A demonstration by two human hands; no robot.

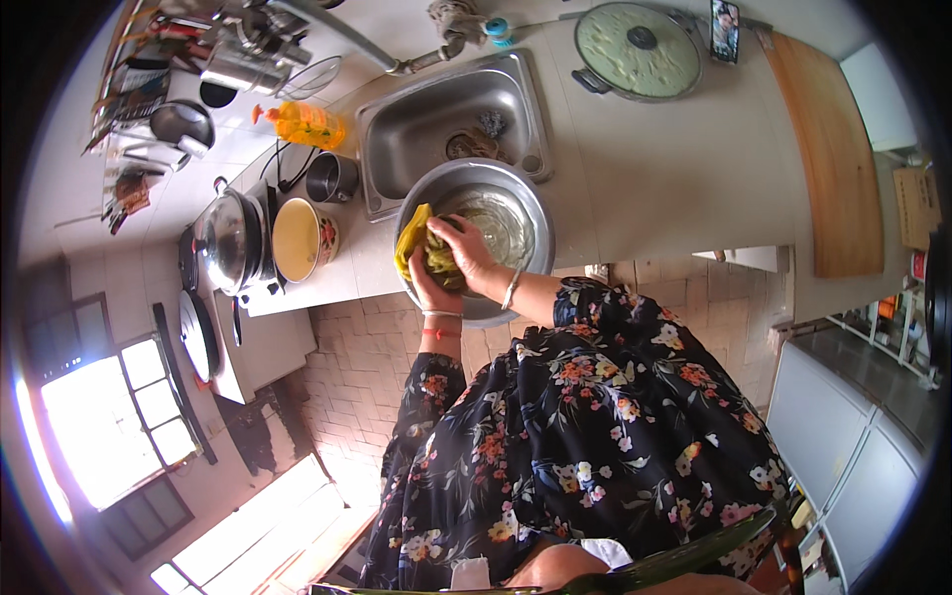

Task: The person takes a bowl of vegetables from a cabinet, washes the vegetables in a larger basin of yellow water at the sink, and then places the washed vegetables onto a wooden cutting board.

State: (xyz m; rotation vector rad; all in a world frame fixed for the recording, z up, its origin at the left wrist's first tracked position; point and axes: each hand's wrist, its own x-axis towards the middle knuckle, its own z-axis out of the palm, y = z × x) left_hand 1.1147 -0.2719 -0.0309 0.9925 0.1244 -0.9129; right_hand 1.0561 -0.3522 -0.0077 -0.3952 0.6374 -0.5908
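Both my hands are closed around a bunch of wet, yellow-green leafy vegetable, over the left part of a round metal basin. My left hand grips it from the near side, and my right hand presses on it from the right. Clear water lies in the basin. The basin overlaps the near edge of a stainless steel sink. Inside the sink are a metal scouring pad and brownish matter near the drain. The underside of the bunch is hidden by my hands.
Left of the basin stand a yellow-lined enamel pot, a dark metal cup, an orange soap bottle and a lidded wok. A lidded pan, a phone and a wooden board are to the right.
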